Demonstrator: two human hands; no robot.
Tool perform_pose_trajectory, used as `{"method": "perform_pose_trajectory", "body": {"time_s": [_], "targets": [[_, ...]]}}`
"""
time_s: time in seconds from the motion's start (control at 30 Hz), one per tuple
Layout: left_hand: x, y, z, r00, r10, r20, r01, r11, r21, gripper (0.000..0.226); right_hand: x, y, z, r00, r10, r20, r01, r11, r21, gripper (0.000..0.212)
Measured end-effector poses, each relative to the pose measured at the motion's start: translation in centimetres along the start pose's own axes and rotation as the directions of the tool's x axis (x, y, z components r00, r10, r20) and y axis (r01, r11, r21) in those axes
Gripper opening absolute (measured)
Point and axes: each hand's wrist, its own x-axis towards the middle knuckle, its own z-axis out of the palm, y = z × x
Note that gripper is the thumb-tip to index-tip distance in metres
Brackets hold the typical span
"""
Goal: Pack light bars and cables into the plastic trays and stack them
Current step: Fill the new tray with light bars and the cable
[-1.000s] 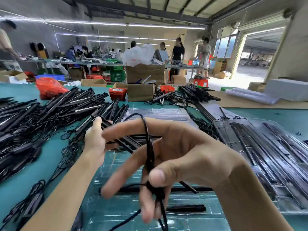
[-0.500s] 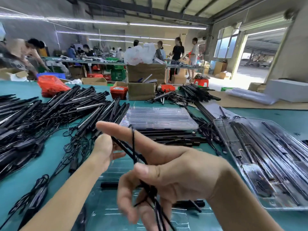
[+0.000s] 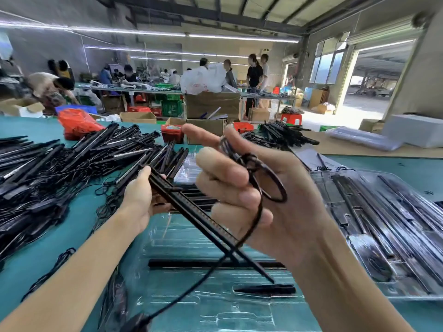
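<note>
Head view. The left hand [image 3: 140, 200] grips the far end of a pair of black light bars [image 3: 191, 207], which slant down to the right over the near clear tray [image 3: 191, 305]. The right hand [image 3: 259, 192], fingers curled, holds coiled black cable [image 3: 268, 183] looped over them. A filled tray [image 3: 383, 231] lies right; loose bars [image 3: 72, 159] are heaped left on the green table [image 3: 48, 255].

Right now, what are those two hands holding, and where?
Left hand grips the light bars at their upper end. Right hand holds the cable, looped around its fingers.
</note>
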Motion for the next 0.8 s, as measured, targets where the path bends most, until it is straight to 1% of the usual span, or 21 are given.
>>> {"method": "perform_pose_trajectory", "body": {"time_s": [0.03, 0.07, 0.13, 0.17, 0.23, 0.27, 0.3, 0.33, 0.4, 0.43, 0.47, 0.5, 0.53, 0.57, 0.6, 0.63, 0.67, 0.7, 0.73, 0.77, 0.8], "targets": [[-0.7, 0.3, 0.0, 0.999, 0.012, -0.031, -0.014, 0.998, -0.067, 0.043, -0.3, 0.4, -1.0, 0.997, -0.065, 0.03, 0.065, 0.998, 0.008, 0.035], [-1.1, 0.5, 0.0, 0.999, 0.019, -0.038, -0.023, 0.994, -0.104, 0.045, -0.5, 0.2, -1.6, 0.996, -0.029, 0.084, 0.021, 0.996, 0.092, 0.046], [-1.6, 0.5, 0.0, 0.998, 0.017, -0.06, -0.028, 0.983, -0.184, 0.043, -1.3, -1.8, -2.6, 0.986, 0.073, 0.147, -0.073, 0.997, -0.008, 0.077], [-1.6, 0.3, -0.1, 0.997, 0.017, -0.079, -0.033, 0.979, -0.202, 0.043, -1.5, -2.0, -3.2, 0.977, 0.095, 0.189, -0.08, 0.993, -0.084, 0.081], [-1.6, 0.3, 0.0, 0.994, 0.003, -0.107, -0.026, 0.976, -0.217, 0.044, -2.3, -3.4, -4.7, 0.976, 0.164, 0.142, -0.12, 0.955, -0.273, 0.071], [-1.9, 0.5, 0.1, 0.994, -0.003, -0.107, -0.022, 0.973, -0.229, 0.044, -2.9, -4.3, -5.3, 0.983, 0.174, 0.052, -0.137, 0.9, -0.413, 0.063], [-1.6, 0.4, 0.2, 0.994, -0.007, -0.113, -0.019, 0.974, -0.226, 0.045, -3.3, -5.1, -5.7, 0.984, 0.16, -0.08, -0.177, 0.808, -0.562, 0.053], [-1.9, 0.6, 0.2, 0.993, -0.005, -0.114, -0.021, 0.975, -0.22, 0.045, -3.4, -5.8, -6.0, 0.968, 0.117, -0.222, -0.24, 0.693, -0.68, 0.042], [-2.1, 0.5, 0.2, 0.992, 0.003, -0.124, -0.028, 0.98, -0.197, 0.045, -3.6, -6.8, -6.9, 0.873, -0.102, -0.477, -0.398, 0.417, -0.817, 0.024], [-1.9, 0.2, 0.1, 0.992, 0.009, -0.125, -0.031, 0.984, -0.177, 0.044, -3.6, -7.1, -7.5, 0.807, -0.261, -0.53, -0.457, 0.292, -0.84, 0.016], [-2.2, 0.2, 0.2, 0.994, 0.016, -0.111, -0.034, 0.986, -0.164, 0.044, -3.5, -7.4, -8.0, 0.738, -0.417, -0.53, -0.492, 0.204, -0.846, 0.008], [-2.3, 0.1, 0.3, 0.996, 0.025, -0.083, -0.038, 0.987, -0.159, 0.044, -3.3, -7.4, -8.6, 0.677, -0.534, -0.506, -0.51, 0.154, -0.846, 0.008], [-2.8, 0.2, 0.6, 0.998, 0.032, -0.061, -0.042, 0.987, -0.157, 0.044, -3.1, -7.1, -9.0, 0.632, -0.617, -0.47, -0.515, 0.119, -0.849, 0.015], [-2.9, 0.3, 0.8, 0.998, 0.043, -0.048, -0.051, 0.986, -0.159, 0.043, -2.9, -6.7, -9.3, 0.594, -0.666, -0.452, -0.497, 0.138, -0.857, 0.02], [-3.2, 0.5, 1.1, 0.998, 0.057, -0.039, -0.063, 0.983, -0.172, 0.043, -2.7, -6.4, -9.5, 0.559, -0.685, -0.467, -0.461, 0.212, -0.862, 0.025], [-3.3, 0.7, 1.4, 0.996, 0.081, -0.032, -0.086, 0.98, -0.18, 0.043, -2.4, -6.2, -9.7, 0.536, -0.656, -0.531, -0.418, 0.34, -0.843, 0.032], [-3.5, 1.0, 1.8, 0.994, 0.104, -0.023, -0.106, 0.976, -0.19, 0.043, -2.2, -6.2, -9.8, 0.533, -0.558, -0.636, -0.382, 0.513, -0.769, 0.041], [-3.5, 1.2, 2.1, 0.992, 0.122, -0.02, -0.123, 0.973, -0.196, 0.041, -1.9, -6.2, -10.0, 0.556, -0.398, -0.73, -0.346, 0.687, -0.638, 0.052], [-3.6, 1.5, 2.4, 0.991, 0.13, -0.023, -0.132, 0.969, -0.208, 0.04, -1.9, -6.0, -10.3, 0.605, -0.229, -0.762, -0.331, 0.798, -0.503, 0.061], [-3.6, 1.8, 2.7, 0.991, 0.132, -0.029, -0.135, 0.968, -0.214, 0.039, -2.2, -5.8, -10.7, 0.666, -0.099, -0.739, -0.339, 0.842, -0.419, 0.067], [-3.6, 2.0, 2.9, 0.991, 0.131, -0.03, -0.134, 0.967, -0.217, 0.04, -2.6, -5.8, -11.2, 0.692, -0.034, -0.721, -0.37, 0.842, -0.394, 0.071]]}}
